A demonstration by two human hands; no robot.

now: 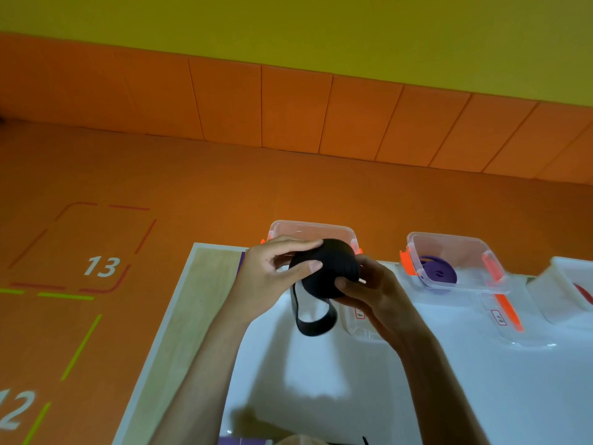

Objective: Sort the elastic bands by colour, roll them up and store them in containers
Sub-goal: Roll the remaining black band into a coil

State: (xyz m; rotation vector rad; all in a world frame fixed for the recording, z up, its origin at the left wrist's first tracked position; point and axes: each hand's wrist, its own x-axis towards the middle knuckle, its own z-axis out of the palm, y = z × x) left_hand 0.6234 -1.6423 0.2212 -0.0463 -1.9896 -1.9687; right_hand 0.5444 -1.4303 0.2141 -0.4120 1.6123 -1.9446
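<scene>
**Item:** black roll of flat elastic band [324, 271], held in the air over the far left part of the white worktop [353, 396], between both hands.

**Left hand** [269, 274]: on the roll's left side. Its fingers [305, 244] curl round the roll, one lying over the top edge and another across the near face.

**Right hand** [372, 297]: on the roll's right, near side. Its fingers [345, 284] curl in under the roll and grip it.

**Loose tail of black band** [316, 324]: hangs from the roll in an open loop between the two wrists. Whether it touches the worktop cannot be told.

**Surroundings:**
- Clear plastic container with orange clips [311, 227], directly behind the roll at the far edge. It is largely hidden by the hands and its contents are not visible.
- Second clear plastic container with orange clips [455, 248], to the right and apart from the hands. It holds a purple coiled band [438, 273].
- Clear lid with a long orange clip [500, 322], lying flat on the near side of the second container.
- Another clear lid [362, 332], lying flat and partly under the right hand.
- White container [558, 284], at the far right and cut by the frame edge, with something red [584, 295] inside.
- Pale wooden strip [192, 316], along the worktop's left edge.
- Orange floor [192, 194], to the left and beyond, marked 13 and 12.
</scene>
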